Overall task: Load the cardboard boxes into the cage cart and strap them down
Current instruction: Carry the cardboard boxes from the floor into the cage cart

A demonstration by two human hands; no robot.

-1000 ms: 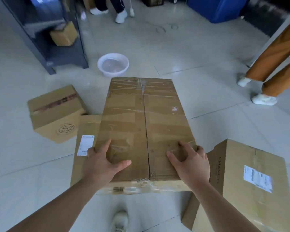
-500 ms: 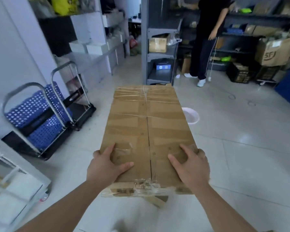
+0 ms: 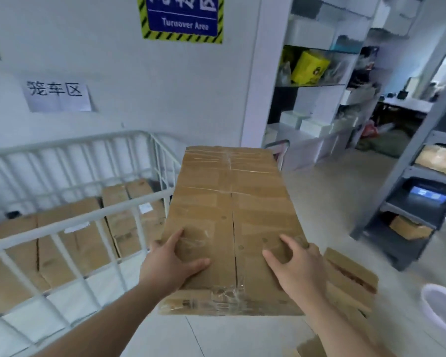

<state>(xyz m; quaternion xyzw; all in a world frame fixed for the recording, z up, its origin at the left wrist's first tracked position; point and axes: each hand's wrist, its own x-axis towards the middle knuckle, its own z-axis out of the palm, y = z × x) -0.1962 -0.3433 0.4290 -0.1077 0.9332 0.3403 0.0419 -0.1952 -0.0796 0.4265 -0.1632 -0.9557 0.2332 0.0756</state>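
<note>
Big white cage cart point(image 3: 70, 220) fills the left side, standing against the wall, its barred side rail running across in front. Inside it, several cardboard boxes point(image 3: 88, 228) stand packed side by side on the cart floor, filling the far part behind the bars. Over on the right, grey shelving point(image 3: 420, 202) with a couple of small cartons on its shelves. Up on the wall, a blue sign point(image 3: 182, 18) reading "Turnover Area", and a paper notice point(image 3: 58, 95) lower left.

Centre stage: a long taped box point(image 3: 231, 222), held up off the floor, level, its far end just beside the cart's near right corner and pointing away. Left hand point(image 3: 170, 266) grips the near left corner, thumb flat on top, fingers wrapped over the edge. Right hand point(image 3: 298, 267) clamps the near right corner the same way. Another box point(image 3: 348, 282) lies on the floor under the right wrist, and a white basin point(image 3: 442, 307) sits at the right edge.
</note>
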